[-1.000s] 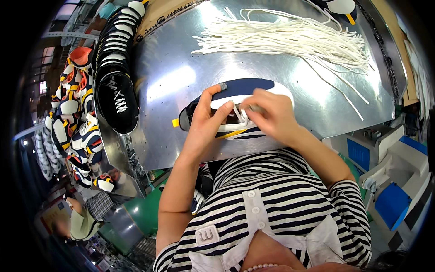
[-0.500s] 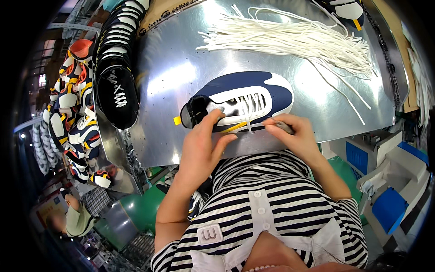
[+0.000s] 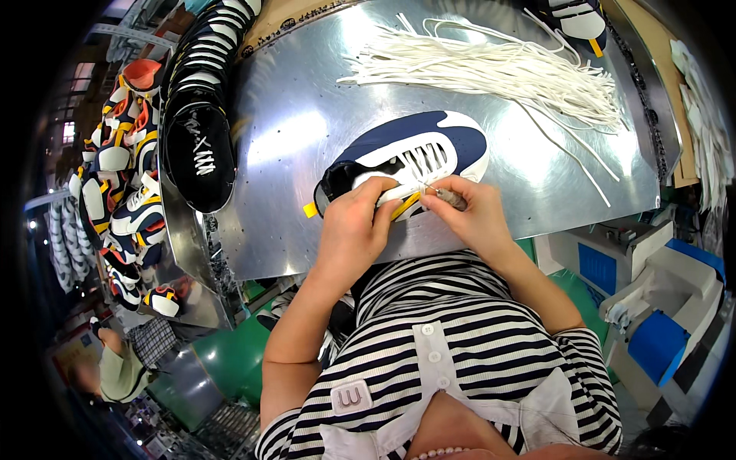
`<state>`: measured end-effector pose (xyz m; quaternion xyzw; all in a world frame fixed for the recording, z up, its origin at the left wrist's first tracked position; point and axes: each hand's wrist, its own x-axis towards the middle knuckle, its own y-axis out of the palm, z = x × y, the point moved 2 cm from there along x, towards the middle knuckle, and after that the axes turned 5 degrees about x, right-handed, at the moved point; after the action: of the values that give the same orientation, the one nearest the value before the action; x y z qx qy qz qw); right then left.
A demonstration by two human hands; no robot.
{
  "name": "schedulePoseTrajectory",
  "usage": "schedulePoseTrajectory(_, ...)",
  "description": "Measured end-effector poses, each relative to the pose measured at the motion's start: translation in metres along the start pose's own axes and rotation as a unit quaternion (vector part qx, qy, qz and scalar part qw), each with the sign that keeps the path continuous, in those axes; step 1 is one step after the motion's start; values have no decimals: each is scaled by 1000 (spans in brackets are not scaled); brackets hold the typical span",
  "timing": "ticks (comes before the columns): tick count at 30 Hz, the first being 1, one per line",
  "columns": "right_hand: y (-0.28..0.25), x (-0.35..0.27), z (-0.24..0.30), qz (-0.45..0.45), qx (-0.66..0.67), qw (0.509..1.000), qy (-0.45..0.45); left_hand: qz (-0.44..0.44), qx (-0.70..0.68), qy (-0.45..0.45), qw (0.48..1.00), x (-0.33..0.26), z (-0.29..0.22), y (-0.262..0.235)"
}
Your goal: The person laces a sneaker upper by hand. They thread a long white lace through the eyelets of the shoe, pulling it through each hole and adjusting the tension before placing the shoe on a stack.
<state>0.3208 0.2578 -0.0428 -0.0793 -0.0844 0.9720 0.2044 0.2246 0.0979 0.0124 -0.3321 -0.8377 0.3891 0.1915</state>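
Note:
A navy and white shoe upper (image 3: 387, 139) lies on the metal table (image 3: 268, 222), its black-lined opening to the left and its toe to the right. White lace (image 3: 429, 158) crosses its front eyelets. My left hand (image 3: 354, 228) pinches the upper's near edge beside the yellow stripe, thumb and forefinger closed on it. In my right hand (image 3: 479, 218) is a small awl-like tool (image 3: 450, 198) with a greyish handle and a thin metal shaft. Its tip is at the near eyelet row, close to my left fingertips; the exact end is too small to make out.
Loose white laces (image 3: 491, 73) lie in a bundle at the back. A row of nested black and white shoe uppers (image 3: 201, 157) lines the table's left side. More colourful uppers (image 3: 115, 157) are piled further left. A person (image 3: 123, 372) is at lower left, and grey-blue bins (image 3: 652, 307) stand at right.
My right hand has moved left with the tool, bringing its tip to the eyelets. My left hand has shifted right along the near edge and closed on it. The upper has tilted slightly.

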Motion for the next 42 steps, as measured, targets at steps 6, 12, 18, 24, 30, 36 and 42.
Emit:
schedulePoseTrajectory(6,7,10,11,25,115,993,7,-2,-21,-32,999,0,1,-2)
schedulePoseTrajectory(12,10,22,18,2,212,977,19,0,-3,-26,1000,5,-6,2)
schedulePoseTrajectory(18,7,15,15,6,171,985,-26,-74,42,-26,996,7,-5,13)
schedulePoseTrajectory(24,-8,-9,17,62,54,996,-23,-101,47,0,994,7,-4,13)
schedulePoseTrajectory(30,-10,-2,8,77,27,996,-30,-72,30,44,996,7,-3,14)
schedulePoseTrajectory(36,8,14,17,95,-75,993,-10,-53,70,127,988,0,-9,21)
schedulePoseTrajectory(42,-47,12,46,125,-83,988,48,-58,42,26,997,-6,0,14)
